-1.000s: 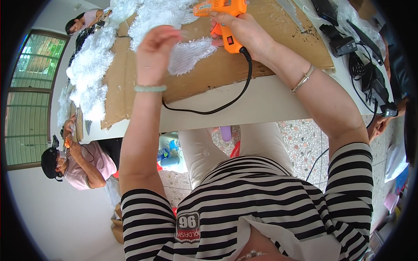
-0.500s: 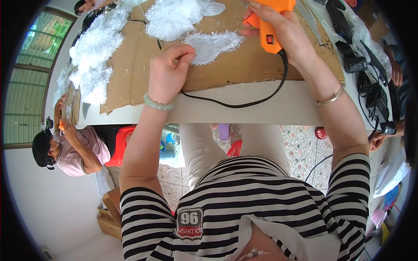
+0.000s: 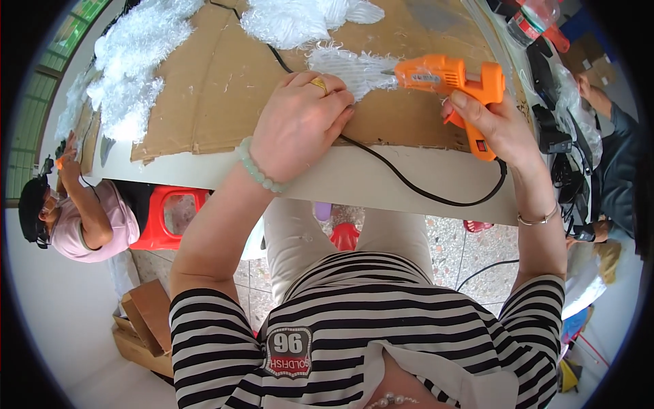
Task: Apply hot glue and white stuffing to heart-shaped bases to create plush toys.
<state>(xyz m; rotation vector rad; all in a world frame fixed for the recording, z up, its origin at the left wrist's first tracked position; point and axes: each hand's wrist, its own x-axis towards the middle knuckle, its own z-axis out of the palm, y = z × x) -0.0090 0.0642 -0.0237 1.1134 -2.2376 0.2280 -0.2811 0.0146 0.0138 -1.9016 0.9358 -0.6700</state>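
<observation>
My right hand [image 3: 494,126] grips an orange hot glue gun [image 3: 453,78] by its handle, nozzle pointing left at a white feathery piece [image 3: 347,67] on the brown cardboard sheet [image 3: 225,82]. My left hand [image 3: 300,123], fingers curled, presses down on the near end of that white piece. The gun's black cord [image 3: 422,191] loops over the table's front edge. More white fluffy material [image 3: 293,20] lies farther back on the cardboard.
A pile of white fluff [image 3: 129,61] covers the cardboard's left side. Another person in pink [image 3: 82,218] sits at far left by a red stool [image 3: 163,218]. A second person's arm [image 3: 606,116] and black cables [image 3: 565,150] are at right.
The view has tilted down and closer. My right hand brought the glue gun down to the white piece; my left hand moved right and settled onto its near end.
</observation>
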